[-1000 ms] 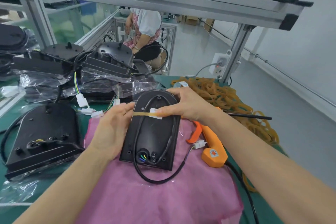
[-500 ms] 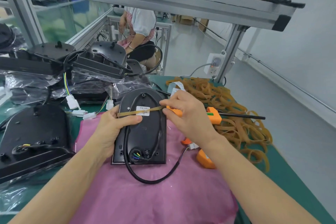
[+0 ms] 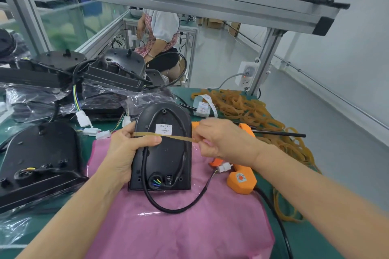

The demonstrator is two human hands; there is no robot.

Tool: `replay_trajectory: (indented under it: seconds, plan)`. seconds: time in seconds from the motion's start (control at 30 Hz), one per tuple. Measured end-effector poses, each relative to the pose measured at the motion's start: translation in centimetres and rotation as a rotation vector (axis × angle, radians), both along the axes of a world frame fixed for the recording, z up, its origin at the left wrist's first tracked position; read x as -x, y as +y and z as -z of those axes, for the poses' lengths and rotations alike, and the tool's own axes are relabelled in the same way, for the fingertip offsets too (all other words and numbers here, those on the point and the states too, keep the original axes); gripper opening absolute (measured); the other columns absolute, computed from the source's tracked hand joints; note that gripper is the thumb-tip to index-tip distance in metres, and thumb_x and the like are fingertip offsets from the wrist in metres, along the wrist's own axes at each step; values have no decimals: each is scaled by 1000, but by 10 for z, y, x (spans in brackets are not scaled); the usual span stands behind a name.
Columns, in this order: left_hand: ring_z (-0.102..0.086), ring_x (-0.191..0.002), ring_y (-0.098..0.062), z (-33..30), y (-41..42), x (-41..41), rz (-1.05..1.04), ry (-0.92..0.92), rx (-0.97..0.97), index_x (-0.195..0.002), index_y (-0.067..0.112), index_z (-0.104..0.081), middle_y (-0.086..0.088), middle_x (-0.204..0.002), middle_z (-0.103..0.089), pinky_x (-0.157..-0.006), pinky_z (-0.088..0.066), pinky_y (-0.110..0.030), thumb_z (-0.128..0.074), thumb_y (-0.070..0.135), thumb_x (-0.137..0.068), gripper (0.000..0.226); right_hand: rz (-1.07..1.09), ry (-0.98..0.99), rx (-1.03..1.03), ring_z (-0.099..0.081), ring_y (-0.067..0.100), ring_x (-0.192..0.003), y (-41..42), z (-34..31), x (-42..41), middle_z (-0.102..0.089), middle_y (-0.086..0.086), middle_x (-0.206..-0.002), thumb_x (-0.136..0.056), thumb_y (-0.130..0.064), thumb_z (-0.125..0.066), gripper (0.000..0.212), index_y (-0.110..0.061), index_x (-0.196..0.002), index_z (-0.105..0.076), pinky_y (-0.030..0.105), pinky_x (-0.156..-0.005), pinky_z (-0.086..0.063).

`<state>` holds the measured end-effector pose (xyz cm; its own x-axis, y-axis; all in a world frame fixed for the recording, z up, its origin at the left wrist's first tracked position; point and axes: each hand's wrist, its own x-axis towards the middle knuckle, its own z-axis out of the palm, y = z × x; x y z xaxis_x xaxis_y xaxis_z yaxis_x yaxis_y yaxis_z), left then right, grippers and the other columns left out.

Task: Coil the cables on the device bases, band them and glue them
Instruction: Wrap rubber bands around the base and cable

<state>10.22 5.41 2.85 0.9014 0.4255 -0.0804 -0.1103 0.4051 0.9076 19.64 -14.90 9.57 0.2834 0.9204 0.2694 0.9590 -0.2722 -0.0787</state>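
A black device base (image 3: pixel 163 149) is propped on its near edge on a pink cloth (image 3: pixel 179 227) in the middle of the green counter (image 3: pixel 311 246), its underside turned toward the camera so that the cable (image 3: pixel 185 147) routed around its rim can be reached. The cable is laid in a loop along the base's outline, while its free end sags onto the cloth below and ends in a white connector (image 3: pixel 223 168) to the right.

The left hand (image 3: pixel 128 149) is wrapped around the base's left edge, thumb across the face, so that the base is steadied and one end of a tan rubber band (image 3: pixel 172 137) is pinned there. The right hand (image 3: pixel 223 141) is closed at the right edge, fingertips pinching the other end, so the band is drawn taut across the base just below the white label (image 3: pixel 163 128). Judging from this, banding is in progress and gluing is not yet done.

An orange glue gun (image 3: pixel 242 181) is laid just right of the base, near at hand. A heap of spare bands (image 3: pixel 252 111) is spread at the far right. More bases (image 3: pixel 37 162), some on plastic bags, are kept to the left.
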Motion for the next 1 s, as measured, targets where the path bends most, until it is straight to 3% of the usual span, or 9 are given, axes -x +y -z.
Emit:
replay_trajectory:
  seconds: [0.07, 0.17, 0.3, 0.43, 0.53, 0.63, 0.73, 0.87, 1.0]
  plan:
    - [-69, -63, -28, -1, 0, 0, 1, 7, -1, -85, 11, -73, -17, -79, -72, -64, -61, -45, -77, -11, -37, 53, 30, 152, 9, -43, 24, -70, -4, 10, 3, -56, 16, -76, -76, 4, -58, 8, -3, -73, -55, 41, -63, -38]
    - [-70, -62, -27, -2, -2, 2, 28, -18, -3, -83, 16, -76, -15, -78, -73, -61, -61, -43, -79, 0, -34, 51, 2, 238, 57, -44, 26, -74, -7, 14, 4, -52, 14, -78, -78, 2, -59, 9, -1, -74, -52, 43, -68, -38]
    - [-71, -67, -27, 0, 0, 3, 84, -32, -21, -88, 16, -76, -15, -83, -74, -61, -60, -39, -75, -12, -40, 56, -66, 21, 32, -43, 26, -71, -5, 10, 1, -50, 9, -74, -70, -2, -67, 13, -7, -70, -54, 39, -62, -36]
    - [-70, -66, -25, 3, 2, 2, 71, -48, -11, -88, 13, -74, -14, -80, -73, -65, -61, -40, -71, -7, -46, 46, -28, -121, -35, -46, 25, -61, 1, 9, -11, -48, 3, -62, -63, -7, -67, 11, -12, -66, -58, 32, -56, -30]
    - [-69, -65, -25, 3, 2, 2, 78, -52, -15, -86, 13, -73, -14, -78, -72, -65, -61, -40, -71, -8, -44, 47, 67, 78, -69, -40, 20, -56, 3, 14, -22, -39, -8, -56, -67, -7, -66, 19, -18, -64, -51, 32, -55, -31]
    - [-69, -63, -25, 2, 2, 1, 83, -28, -44, -83, 13, -74, -14, -77, -73, -64, -61, -37, -78, -5, -36, 50, 137, 359, -91, -35, 15, -54, 5, 20, -25, -39, -7, -54, -71, -3, -64, 29, -22, -65, -43, 34, -54, -34]
    - [-68, -63, -22, 2, 6, -3, 87, -1, -101, -82, 15, -75, -12, -77, -73, -66, -59, -35, -83, 10, -29, 53, 128, 556, -201, -29, 7, -53, 8, 19, -24, -35, -9, -55, -70, 5, -60, 37, -25, -61, -41, 19, -52, -28]
    - [-69, -64, -20, 2, 8, -6, 113, -1, -131, -80, 18, -76, -9, -77, -74, -64, -59, -30, -83, 12, -31, 50, 149, 617, -253, -33, 4, -52, 10, 17, -25, -38, -12, -53, -72, 10, -61, 29, -16, -65, -50, 14, -53, -30]
    - [-69, -60, -21, 5, 8, -10, 101, 23, -69, -81, 12, -73, -10, -76, -74, -56, -59, -29, -76, -2, -43, 40, 214, 637, -184, -47, 4, -58, 0, 12, -34, -53, -9, -60, -80, -2, -70, 16, -17, -82, -66, 18, -60, -39]
